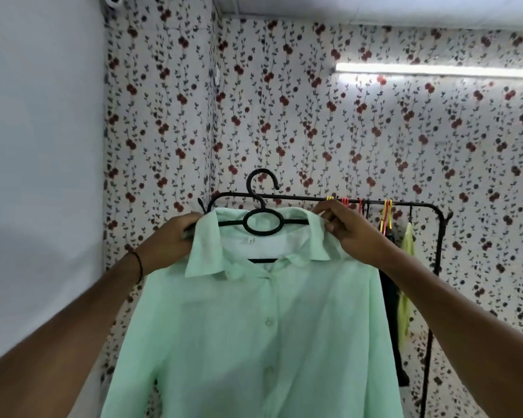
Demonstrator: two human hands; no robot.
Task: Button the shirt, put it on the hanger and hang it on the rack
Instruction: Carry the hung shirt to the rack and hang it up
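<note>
A mint-green buttoned shirt hangs on a black plastic hanger, held up in front of me. My left hand grips the shirt's left shoulder by the collar. My right hand pinches the right shoulder and collar. The hanger's hook rises just above the black rail of the clothes rack and does not rest on it. The rack stands behind the shirt, against the flowered wall.
On the rack's right part hang several coloured empty hangers, a dark garment and a yellow-green garment. A plain wall is at the left. A tube light glows high on the right.
</note>
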